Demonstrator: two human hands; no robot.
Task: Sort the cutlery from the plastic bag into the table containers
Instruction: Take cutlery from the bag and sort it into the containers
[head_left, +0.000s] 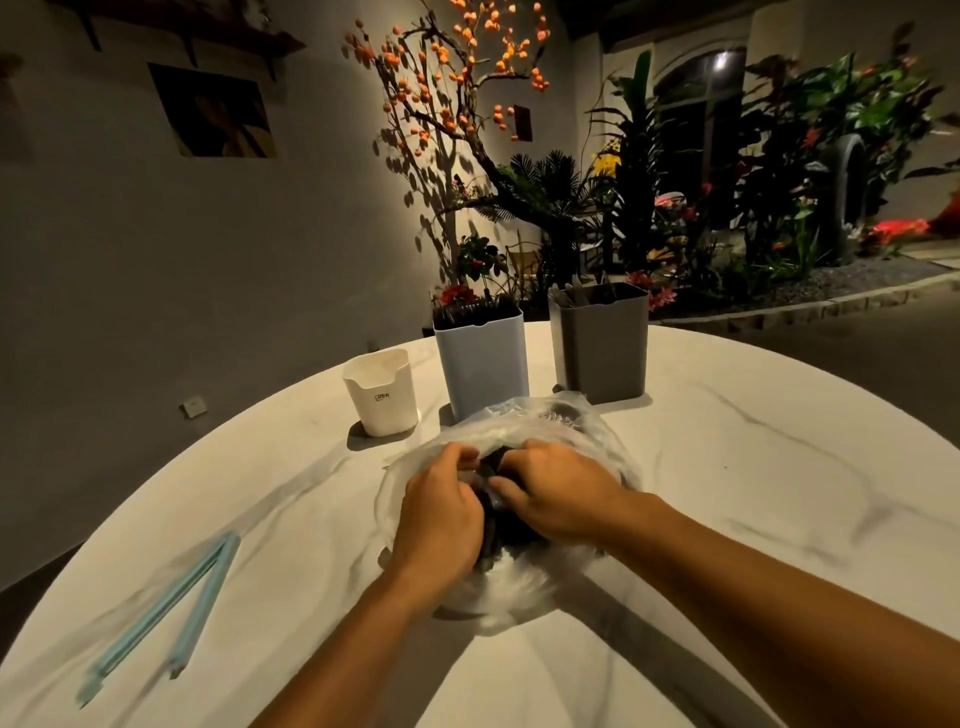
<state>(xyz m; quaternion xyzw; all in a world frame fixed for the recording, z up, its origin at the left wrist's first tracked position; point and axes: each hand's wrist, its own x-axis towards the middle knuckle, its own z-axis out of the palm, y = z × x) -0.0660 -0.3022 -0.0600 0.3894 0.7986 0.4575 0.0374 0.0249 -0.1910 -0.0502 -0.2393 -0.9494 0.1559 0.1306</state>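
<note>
Clear plastic bag (519, 431) sits mid-counter (727, 467) before three containers (483, 364), its mouth pinched by left hand (441, 512) and right hand (561, 499) around dark cutlery (493, 465); next likely comes lifting one piece out.

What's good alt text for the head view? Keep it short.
Both hands, left hand and right hand, dig into a clear plastic bag of dark cutlery on a white marbled round table. Behind the bag stand a white container, a pale blue container and a grey container; an open blue bag clip lies near left.
</note>
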